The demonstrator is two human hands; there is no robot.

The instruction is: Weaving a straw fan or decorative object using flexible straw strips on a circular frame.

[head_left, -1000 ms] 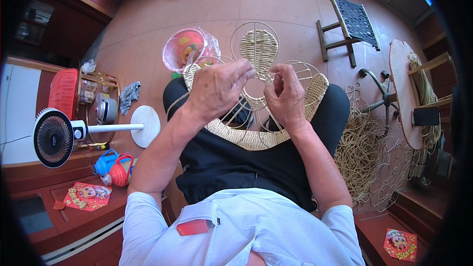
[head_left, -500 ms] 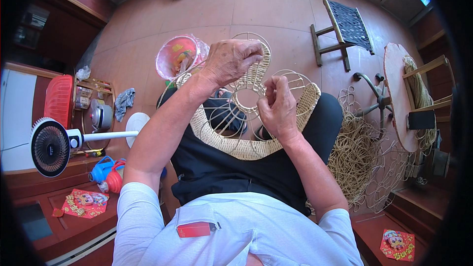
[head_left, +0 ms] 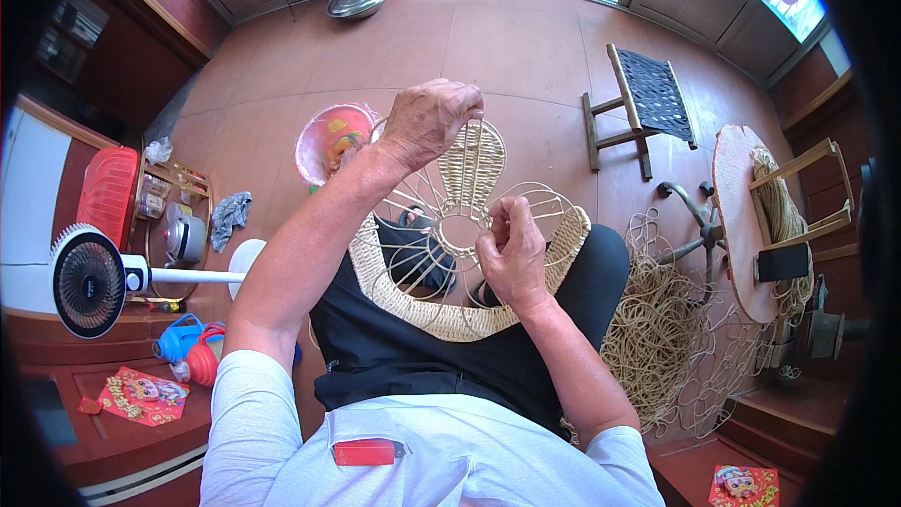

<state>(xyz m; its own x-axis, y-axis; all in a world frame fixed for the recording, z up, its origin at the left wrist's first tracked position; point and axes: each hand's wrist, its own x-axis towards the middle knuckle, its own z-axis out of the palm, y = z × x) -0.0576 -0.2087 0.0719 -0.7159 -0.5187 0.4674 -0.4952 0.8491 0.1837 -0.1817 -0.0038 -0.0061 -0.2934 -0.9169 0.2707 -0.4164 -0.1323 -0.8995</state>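
Note:
On my lap rests a wire-frame piece part woven with straw-coloured cord. It has a woven curved border, a woven petal-shaped panel and a small central ring, with bare wire spokes and loops between them. My left hand is raised at the panel's far end, its fingers pinched on a thin strand of cord that runs down over the panel. Close to the right side of the ring, my right hand is closed in a pinch. Whatever lies between its fingertips is hidden.
A large heap of loose cord lies on the floor at right, beside a round board and a stool with a woven seat. A pink-lined bucket stands beyond my left arm. At left are a fan and jugs.
The whole view has tilted up, so the scene sits lower. My left hand has drawn farther from the ring, exposing more of the woven panel. My right hand stays pinched beside the ring.

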